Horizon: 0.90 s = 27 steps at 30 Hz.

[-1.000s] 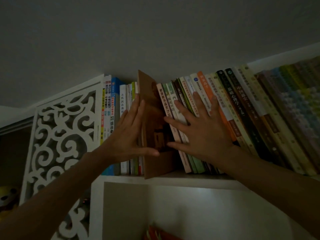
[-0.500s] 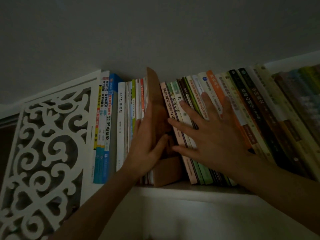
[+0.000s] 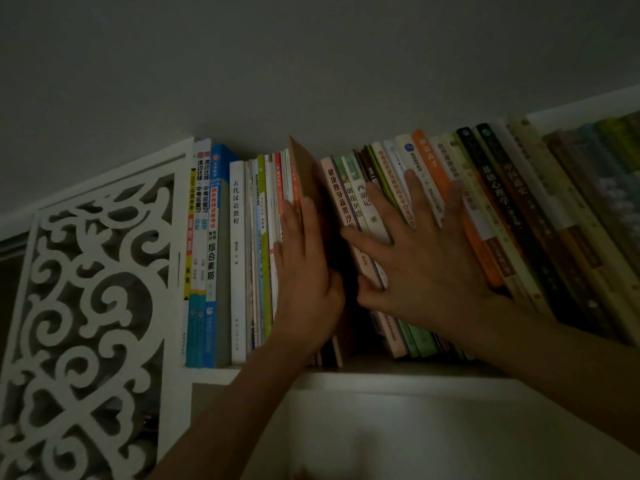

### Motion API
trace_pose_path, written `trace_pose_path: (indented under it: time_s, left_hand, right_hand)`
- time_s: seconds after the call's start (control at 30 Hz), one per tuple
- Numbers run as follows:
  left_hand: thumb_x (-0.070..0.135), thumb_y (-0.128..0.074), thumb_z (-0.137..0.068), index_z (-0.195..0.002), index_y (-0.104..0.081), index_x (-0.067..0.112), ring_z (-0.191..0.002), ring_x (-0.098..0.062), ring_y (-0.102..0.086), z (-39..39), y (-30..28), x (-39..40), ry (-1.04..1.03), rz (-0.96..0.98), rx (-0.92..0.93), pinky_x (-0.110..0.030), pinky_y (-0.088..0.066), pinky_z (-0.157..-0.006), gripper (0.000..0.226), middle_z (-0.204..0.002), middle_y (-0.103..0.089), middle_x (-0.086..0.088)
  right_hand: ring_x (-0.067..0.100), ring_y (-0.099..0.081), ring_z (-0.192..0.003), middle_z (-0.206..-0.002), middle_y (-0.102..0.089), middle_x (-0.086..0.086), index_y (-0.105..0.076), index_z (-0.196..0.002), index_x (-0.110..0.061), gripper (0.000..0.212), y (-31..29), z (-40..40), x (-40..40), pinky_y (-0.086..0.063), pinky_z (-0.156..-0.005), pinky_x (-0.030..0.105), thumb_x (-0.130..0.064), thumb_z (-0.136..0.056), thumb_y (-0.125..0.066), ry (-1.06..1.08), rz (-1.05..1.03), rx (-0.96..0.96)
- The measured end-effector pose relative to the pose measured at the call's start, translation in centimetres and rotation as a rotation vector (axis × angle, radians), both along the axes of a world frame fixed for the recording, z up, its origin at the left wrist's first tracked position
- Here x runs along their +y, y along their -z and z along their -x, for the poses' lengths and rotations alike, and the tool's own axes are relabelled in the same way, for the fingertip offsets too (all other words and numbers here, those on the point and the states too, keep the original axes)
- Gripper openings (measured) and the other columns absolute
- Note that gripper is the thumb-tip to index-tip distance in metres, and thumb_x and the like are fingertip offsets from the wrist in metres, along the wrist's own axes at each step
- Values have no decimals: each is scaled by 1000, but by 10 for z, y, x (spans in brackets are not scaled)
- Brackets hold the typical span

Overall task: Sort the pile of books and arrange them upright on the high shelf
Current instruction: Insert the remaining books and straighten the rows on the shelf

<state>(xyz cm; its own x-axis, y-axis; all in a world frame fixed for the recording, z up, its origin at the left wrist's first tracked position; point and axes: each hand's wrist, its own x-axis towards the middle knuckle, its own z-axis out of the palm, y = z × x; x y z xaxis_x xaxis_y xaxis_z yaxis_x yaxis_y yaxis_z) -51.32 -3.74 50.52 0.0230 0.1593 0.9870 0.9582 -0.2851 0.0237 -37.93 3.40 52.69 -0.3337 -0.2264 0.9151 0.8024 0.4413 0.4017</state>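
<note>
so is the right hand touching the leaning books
Touching: the head view shows the right hand with fingers spread flat on the leaning books' spines.

Dim room, plain grey ceiling (image 3: 311, 57), white carved fretwork panel (image 3: 86, 306)

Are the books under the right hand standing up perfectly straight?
No, the books under the right hand lean over to the left, toward the brown book.
</note>
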Motion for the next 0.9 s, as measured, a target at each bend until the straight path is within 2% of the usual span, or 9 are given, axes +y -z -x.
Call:
trace_pose_path:
  time_s: [0.13,0.27,0.43,0.53,0.6,0.67,0.73,0.83,0.9]
  left_hand:
    - [23,-42,-79,-142,16,26,-140,-12,22,-1,-2,8,-213,9,34,-37,15,-112,86,-148,26,9]
    - [43,-18,-85,-148,3,27,-141,-11,17,8,-5,9,-398,-42,95,-34,16,-111,68,-153,11,13]
    - [45,-7,-95,-144,6,36,-141,0,12,23,-6,5,-303,-64,116,-19,20,-111,51,-154,4,16]
    - [46,-5,-93,-146,1,34,-143,-7,11,23,-1,5,-343,-133,-7,-28,20,-112,54,-154,5,13]
    - [49,-2,-91,-144,1,36,-142,-6,12,26,2,6,-320,-110,-54,-37,12,-114,55,-153,6,16]
    - [51,-2,-90,-143,2,38,-141,-2,14,31,0,5,-234,-79,-42,-37,8,-115,54,-151,10,20]
    - [52,-3,-90,-141,5,40,-138,4,19,36,0,-1,-180,-20,-16,-33,10,-114,53,-148,15,24]
    - [55,-2,-88,-140,10,39,-135,5,25,39,8,-12,-188,65,22,-29,14,-113,56,-147,21,21]
    - [58,-3,-87,-141,12,39,-136,1,27,38,15,-16,-223,109,66,-29,15,-112,60,-148,25,18]
  right_hand:
    - [50,-18,-137,-152,-27,18,-46,-135,-36,71,-1,-5,4,1,-103,67,-63,-71,-34,24,17,27]
    - [50,-16,-138,-153,-26,18,-43,-137,-38,69,-1,-9,5,1,-103,69,-63,-74,-33,38,37,43]
    - [49,-20,-137,-151,-31,17,-45,-135,-39,67,0,-1,0,0,-102,70,-65,-75,-31,38,24,30]
    - [47,-21,-138,-151,-30,15,-42,-136,-41,65,-1,11,-7,3,-102,71,-68,-80,-25,52,44,23]
    - [44,-17,-140,-153,-24,13,-34,-141,-42,63,0,25,-12,4,-102,71,-65,-86,-15,89,82,39]
    - [43,-16,-141,-154,-23,13,-28,-144,-38,58,-1,35,-16,2,-103,72,-56,-91,-12,96,117,62]
    - [43,-20,-140,-153,-26,13,-28,-146,-31,58,-2,35,-21,-3,-104,71,-49,-93,-12,98,146,49]
    - [40,-29,-138,-149,-36,14,-41,-141,-24,58,4,22,-29,-12,-106,68,-46,-92,-17,78,168,-7]
    - [40,-30,-137,-148,-38,12,-49,-136,-25,58,12,9,-25,-11,-107,64,-52,-91,-23,94,119,-135]
